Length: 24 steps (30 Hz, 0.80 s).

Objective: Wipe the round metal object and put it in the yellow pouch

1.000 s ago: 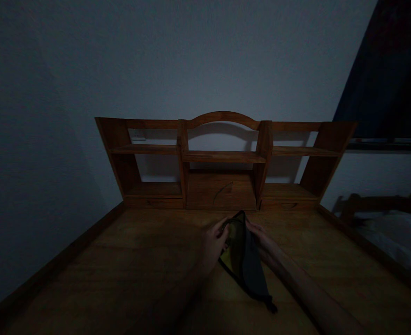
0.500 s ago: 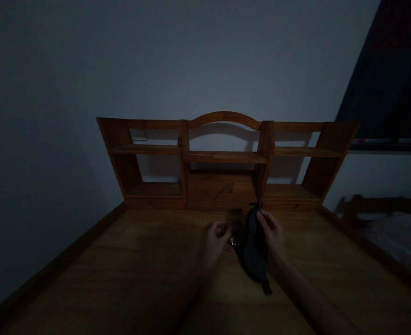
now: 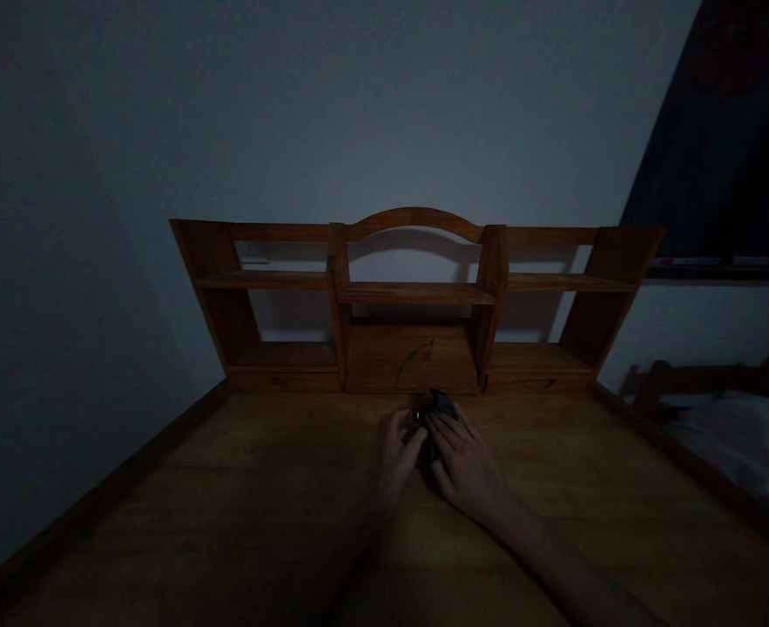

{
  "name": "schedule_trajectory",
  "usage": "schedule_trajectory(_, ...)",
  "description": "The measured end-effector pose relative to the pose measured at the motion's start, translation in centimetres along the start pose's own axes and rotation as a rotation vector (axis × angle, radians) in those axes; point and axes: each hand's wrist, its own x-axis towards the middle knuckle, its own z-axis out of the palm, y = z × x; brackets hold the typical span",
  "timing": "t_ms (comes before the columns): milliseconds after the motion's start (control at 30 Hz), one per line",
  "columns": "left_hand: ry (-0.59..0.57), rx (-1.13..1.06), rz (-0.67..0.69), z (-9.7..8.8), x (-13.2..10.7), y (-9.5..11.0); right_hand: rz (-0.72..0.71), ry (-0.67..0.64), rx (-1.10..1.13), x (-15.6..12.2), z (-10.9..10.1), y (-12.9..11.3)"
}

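Observation:
The room is very dim. On a wooden desk (image 3: 240, 505) my two hands meet over a small dark fabric pouch (image 3: 440, 403), now bunched up and mostly hidden beneath them. My right hand (image 3: 466, 461) lies over the pouch with fingers pressed down on it. My left hand (image 3: 397, 453) pinches the pouch's left side, where a small shiny bit (image 3: 416, 417) shows between the fingers.
A wooden shelf unit (image 3: 415, 296) with bare shelves stands at the desk's back against a pale wall. The desk has raised side rims. A bed with light bedding (image 3: 743, 435) and a wooden frame lies to the right. A dark panel (image 3: 730, 139) fills the upper right.
One second ago the pouch was held open, its yellow lining showing. My right hand then lifted it and has now folded it down small, pressing it onto the desk against my left hand.

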Motion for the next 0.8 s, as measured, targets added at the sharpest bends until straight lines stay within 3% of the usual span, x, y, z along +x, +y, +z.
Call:
schedule_trajectory(167,-0.081,0.039,-0.003,0.0,-0.3,1.6,0.042,-0.022,-0.010,-0.3,0.5,-0.5)
schedule_trajectory(300,-0.108,0.057,0.050,-0.6,0.2,1.7,-0.055,-0.091,0.043,0.0,0.2,0.3)
schedule_trajectory(433,-0.127,0.076,0.012,-1.2,1.0,1.1,-0.118,-0.110,0.122,0.8,-0.6,0.9)
schedule_trajectory(600,-0.063,0.144,-0.027,-1.3,1.5,0.9,-0.014,-0.096,0.032,1.0,-0.5,0.1)
schedule_trajectory(800,-0.107,0.197,0.014,-1.2,1.3,2.2,0.074,-0.001,-0.140,0.6,0.4,-1.8)
